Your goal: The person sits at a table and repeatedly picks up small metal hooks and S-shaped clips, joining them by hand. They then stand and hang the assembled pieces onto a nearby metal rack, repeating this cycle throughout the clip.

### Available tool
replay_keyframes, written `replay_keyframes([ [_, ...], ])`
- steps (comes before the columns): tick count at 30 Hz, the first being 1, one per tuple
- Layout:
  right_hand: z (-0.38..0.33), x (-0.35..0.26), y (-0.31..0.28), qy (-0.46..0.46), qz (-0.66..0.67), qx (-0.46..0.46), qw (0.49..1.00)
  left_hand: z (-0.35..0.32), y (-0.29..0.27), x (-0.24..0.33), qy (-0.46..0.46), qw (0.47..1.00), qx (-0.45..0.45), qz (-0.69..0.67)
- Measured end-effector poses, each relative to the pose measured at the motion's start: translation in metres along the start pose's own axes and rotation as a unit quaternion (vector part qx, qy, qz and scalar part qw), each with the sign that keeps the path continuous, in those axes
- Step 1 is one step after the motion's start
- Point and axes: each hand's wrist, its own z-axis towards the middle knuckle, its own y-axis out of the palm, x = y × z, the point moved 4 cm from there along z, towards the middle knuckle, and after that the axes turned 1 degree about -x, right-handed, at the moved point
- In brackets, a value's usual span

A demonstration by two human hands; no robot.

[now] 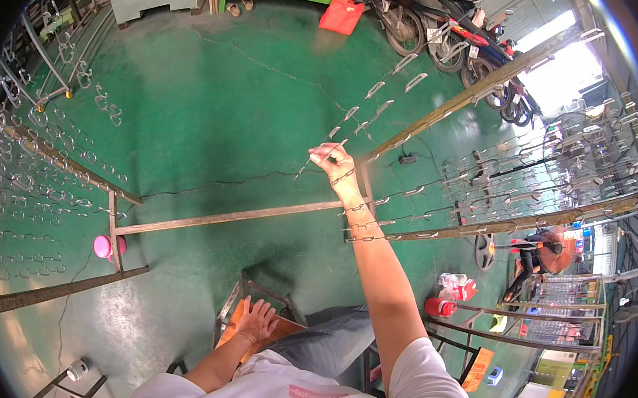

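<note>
My right hand (333,162) is stretched out ahead, with fingers and thumb pinched on a small metal link (342,145) at the low end of a hanging string of links. Above it the same string carries more oblong silvery links (376,89). Other strings of links (366,237) hang across my right wrist and forearm. My left hand (257,321) lies with fingers spread on the orange top of a stool (228,331) beside my leg, holding nothing.
A rack beam (474,96) with many hanging links stands on the right, and another rack beam (57,154) on the left. A low crossbar (232,219) joins them. Motorcycles (444,31) and a red bag (342,15) are at the back. Someone (534,258) works at far right.
</note>
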Motion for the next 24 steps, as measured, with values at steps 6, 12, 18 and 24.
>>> replay_keyframes([
  [6, -0.007, 0.004, -0.009, 0.002, -0.016, 0.011, 1.000, -0.001, -0.003, 0.001, -0.003, 1.000, -0.007, -0.003],
  [12, -0.015, 0.004, -0.020, 0.019, 0.003, 0.042, 0.999, -0.001, -0.002, 0.001, -0.008, 1.000, -0.026, 0.014],
  [18, -0.025, 0.007, -0.033, 0.012, 0.053, 0.064, 0.996, -0.003, 0.000, -0.001, -0.006, 1.000, -0.021, 0.005],
  [24, -0.041, -0.006, -0.043, 0.029, 0.079, 0.079, 0.993, -0.003, 0.000, -0.003, -0.012, 0.999, -0.046, -0.007],
])
